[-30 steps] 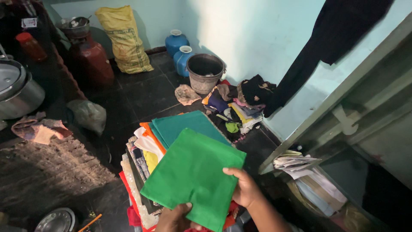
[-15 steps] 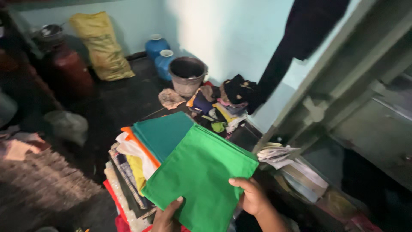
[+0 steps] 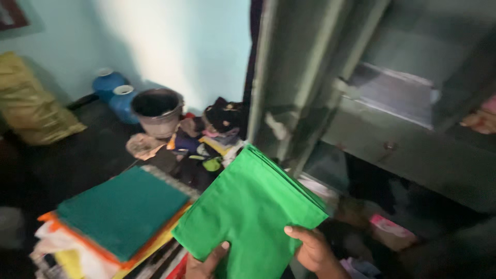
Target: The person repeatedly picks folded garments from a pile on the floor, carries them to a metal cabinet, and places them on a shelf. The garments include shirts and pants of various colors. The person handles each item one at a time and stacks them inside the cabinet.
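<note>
Head view, looking down: both hands grip a folded bright green cloth point(image 3: 253, 206) by its near edge, lifted clear of the pile it hovers beside. The left hand point(image 3: 206, 264) pinches the lower corner, thumb curled over the top face and fingers hidden beneath. The right hand point(image 3: 312, 250) clamps the neighbouring edge the same way, thumb lying flat across the fabric. Neither hand holds anything else.

From the hands the cloth spreads up and away, its long axis running on a diagonal from the left hand towards the far right corner, which points at an open grey-green metal cupboard point(image 3: 403, 129). The cupboard's shelves lie ahead and to the right of the right hand, the nearer of the two to the opening; the left hand sits closer to the stack.

That stack of folded cloths point(image 3: 119, 212), topped by a dark teal piece over orange and yellow layers, lies to the left of the left hand, just beside the green cloth's lower edge. Farther off, beyond the stack, stand a grey bucket point(image 3: 156, 111), two blue pots point(image 3: 116, 93) and a loose heap of clothes point(image 3: 212, 134) against the pale wall.
</note>
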